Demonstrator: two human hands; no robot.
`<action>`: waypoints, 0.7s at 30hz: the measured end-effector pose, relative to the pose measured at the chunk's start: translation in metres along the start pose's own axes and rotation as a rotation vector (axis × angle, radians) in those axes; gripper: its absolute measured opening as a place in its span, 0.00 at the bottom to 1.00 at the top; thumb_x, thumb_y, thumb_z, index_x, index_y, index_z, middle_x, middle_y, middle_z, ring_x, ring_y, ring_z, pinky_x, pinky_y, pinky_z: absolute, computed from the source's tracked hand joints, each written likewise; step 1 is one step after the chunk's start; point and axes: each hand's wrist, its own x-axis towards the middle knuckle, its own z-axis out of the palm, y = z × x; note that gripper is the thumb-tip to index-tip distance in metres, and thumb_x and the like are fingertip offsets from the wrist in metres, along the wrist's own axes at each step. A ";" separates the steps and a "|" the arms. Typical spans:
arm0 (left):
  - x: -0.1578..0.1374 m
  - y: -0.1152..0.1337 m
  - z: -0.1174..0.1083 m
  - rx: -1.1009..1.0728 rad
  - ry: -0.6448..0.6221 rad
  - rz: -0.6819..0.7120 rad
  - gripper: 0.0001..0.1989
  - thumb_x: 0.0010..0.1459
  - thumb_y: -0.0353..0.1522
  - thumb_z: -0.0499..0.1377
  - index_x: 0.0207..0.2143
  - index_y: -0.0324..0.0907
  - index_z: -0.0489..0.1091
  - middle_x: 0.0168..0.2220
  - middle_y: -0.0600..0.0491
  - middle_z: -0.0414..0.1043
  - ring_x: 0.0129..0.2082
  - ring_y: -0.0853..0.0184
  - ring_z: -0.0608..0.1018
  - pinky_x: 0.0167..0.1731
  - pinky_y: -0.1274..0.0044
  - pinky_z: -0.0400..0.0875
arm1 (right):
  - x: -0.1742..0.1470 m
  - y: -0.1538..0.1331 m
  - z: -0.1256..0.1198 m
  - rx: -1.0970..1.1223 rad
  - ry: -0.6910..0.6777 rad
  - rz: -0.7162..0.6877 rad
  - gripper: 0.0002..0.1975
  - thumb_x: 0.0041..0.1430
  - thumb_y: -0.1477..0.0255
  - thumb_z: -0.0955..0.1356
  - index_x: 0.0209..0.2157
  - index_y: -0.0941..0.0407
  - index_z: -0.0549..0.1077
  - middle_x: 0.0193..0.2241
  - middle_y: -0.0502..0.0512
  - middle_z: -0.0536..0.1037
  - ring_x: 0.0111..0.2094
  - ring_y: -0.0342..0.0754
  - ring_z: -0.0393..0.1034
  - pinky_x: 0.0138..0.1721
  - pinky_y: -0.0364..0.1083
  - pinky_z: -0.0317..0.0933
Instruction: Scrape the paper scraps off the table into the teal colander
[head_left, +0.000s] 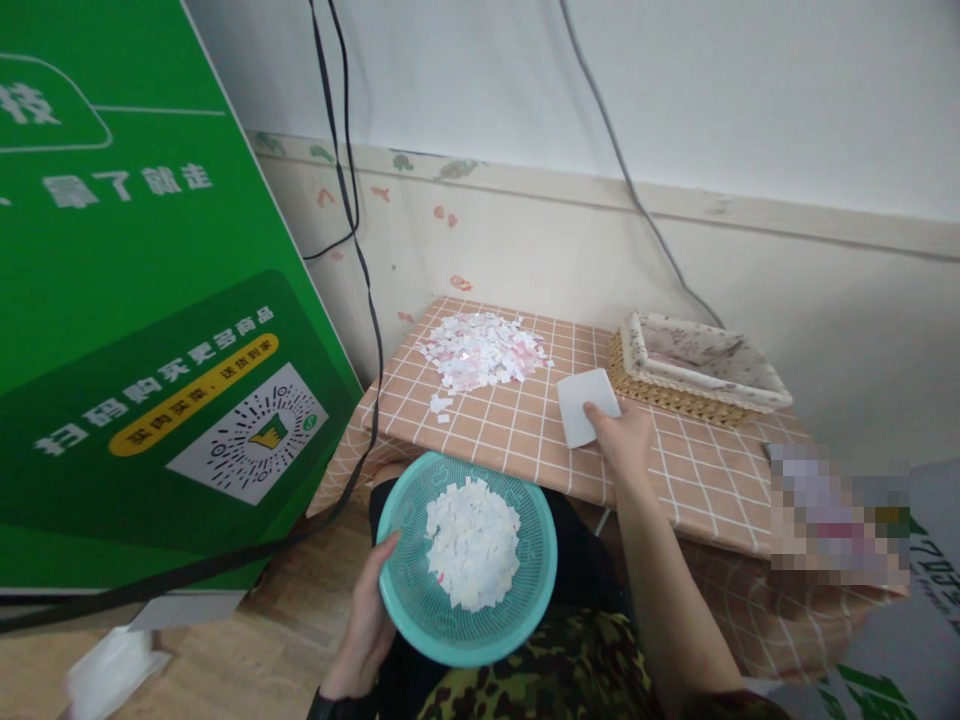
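My left hand [373, 600] grips the rim of a round teal plastic strainer basket [541, 610] held over my lap, just below the table's front edge. Small torn scraps of white paper [474, 545] fill its middle. Over on the table, my right hand [624, 437] pinches a flat white card [581, 408], its thumb on top; whether it is one sheet or a folded stack I cannot tell. Left of the card, a pile of white and pinkish paper scraps [484, 350] lies on the checked tablecloth [517, 430], with a few loose pieces in front of it.
A wicker basket with a floral cloth lining [697, 375] stands at the table's back right. To the left rises a green printed panel [172, 300], with a black cable [367, 290] hanging before it. A blurred patch [840, 515] covers the table's right end. The wall [540, 250] borders the back.
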 end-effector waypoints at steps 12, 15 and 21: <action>-0.008 0.009 -0.003 0.006 0.049 0.058 0.10 0.50 0.31 0.61 0.35 0.35 0.77 0.32 0.46 0.81 0.32 0.59 0.81 0.39 0.70 0.74 | -0.036 -0.111 0.054 -0.241 -0.560 -0.700 0.11 0.59 0.72 0.63 0.36 0.54 0.78 0.28 0.55 0.79 0.29 0.47 0.70 0.30 0.43 0.55; -0.008 0.010 -0.002 0.005 0.060 0.052 0.09 0.49 0.30 0.61 0.33 0.35 0.77 0.31 0.46 0.80 0.30 0.59 0.81 0.36 0.71 0.75 | -0.025 -0.120 0.059 -0.307 -0.651 -0.806 0.11 0.57 0.75 0.64 0.37 0.54 0.77 0.30 0.55 0.79 0.31 0.47 0.70 0.31 0.43 0.55; -0.007 0.011 0.001 -0.040 0.025 0.055 0.07 0.48 0.30 0.63 0.31 0.36 0.77 0.27 0.49 0.80 0.26 0.62 0.80 0.32 0.73 0.75 | 0.001 -0.123 0.039 -0.496 -0.643 -0.874 0.07 0.52 0.75 0.65 0.29 0.56 0.77 0.27 0.57 0.77 0.31 0.49 0.68 0.31 0.45 0.52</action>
